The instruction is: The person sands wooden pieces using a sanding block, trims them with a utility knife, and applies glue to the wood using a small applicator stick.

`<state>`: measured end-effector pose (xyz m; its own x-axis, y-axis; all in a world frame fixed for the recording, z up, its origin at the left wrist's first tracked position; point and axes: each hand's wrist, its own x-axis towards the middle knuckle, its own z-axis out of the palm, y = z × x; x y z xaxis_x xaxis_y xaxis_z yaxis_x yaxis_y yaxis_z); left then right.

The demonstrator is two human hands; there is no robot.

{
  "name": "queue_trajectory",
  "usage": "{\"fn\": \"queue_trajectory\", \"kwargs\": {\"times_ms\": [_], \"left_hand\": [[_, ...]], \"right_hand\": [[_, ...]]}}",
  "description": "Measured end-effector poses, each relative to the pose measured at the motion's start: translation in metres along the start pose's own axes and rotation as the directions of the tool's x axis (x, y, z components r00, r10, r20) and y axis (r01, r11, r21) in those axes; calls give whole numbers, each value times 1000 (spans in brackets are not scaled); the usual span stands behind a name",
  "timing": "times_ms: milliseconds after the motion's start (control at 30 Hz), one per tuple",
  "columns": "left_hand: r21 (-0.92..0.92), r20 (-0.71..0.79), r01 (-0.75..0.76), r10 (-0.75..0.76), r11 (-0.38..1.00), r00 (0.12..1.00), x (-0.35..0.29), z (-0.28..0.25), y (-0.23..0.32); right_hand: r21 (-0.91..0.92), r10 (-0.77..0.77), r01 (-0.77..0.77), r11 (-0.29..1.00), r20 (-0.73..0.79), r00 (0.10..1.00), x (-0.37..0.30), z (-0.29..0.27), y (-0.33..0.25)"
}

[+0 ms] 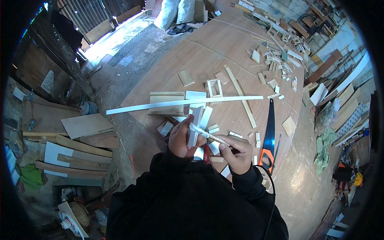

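My left hand (179, 138) is closed around a small flat piece of wood (194, 126), held upright above the table edge. Pinched in my right hand (239, 153) is a thin brush (211, 137) whose tip is coated in white. The white tip touches or nearly touches the piece's right side; which of the two, I cannot tell. Just beyond my hands a long white strip (228, 99) lies across wooden boards (166, 105) and a small open wooden frame (214, 89). Small blocks (213, 129) are scattered close to my hands.
A handsaw (269, 138) with an orange handle lies right of my right hand on the large wooden table (160, 76). Many wood offcuts (276, 66) crowd the table's far right. Boards (86, 127) are stacked on the left, and a black cable (273, 188) runs past my right sleeve.
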<state>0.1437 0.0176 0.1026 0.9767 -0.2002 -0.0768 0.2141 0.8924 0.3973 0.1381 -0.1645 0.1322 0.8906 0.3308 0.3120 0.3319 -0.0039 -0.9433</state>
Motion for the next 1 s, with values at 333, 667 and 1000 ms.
{"fn": "queue_trajectory", "kwargs": {"times_ms": [333,667,1000], "left_hand": [[-58,-115,38,-44,998,992,0,-11,-6],[-2,-34,26,-26,1000,999,-2,-4,0],[373,-118,-161,219,914,969,-1,-12,-4]], "right_hand": [[-500,-492,501,706,162,855,2,1,3],[-420,-524,498,759,60,849,5,-7,0],[-16,-3,3,1000,4,1000,-2,-6,-8]]}}
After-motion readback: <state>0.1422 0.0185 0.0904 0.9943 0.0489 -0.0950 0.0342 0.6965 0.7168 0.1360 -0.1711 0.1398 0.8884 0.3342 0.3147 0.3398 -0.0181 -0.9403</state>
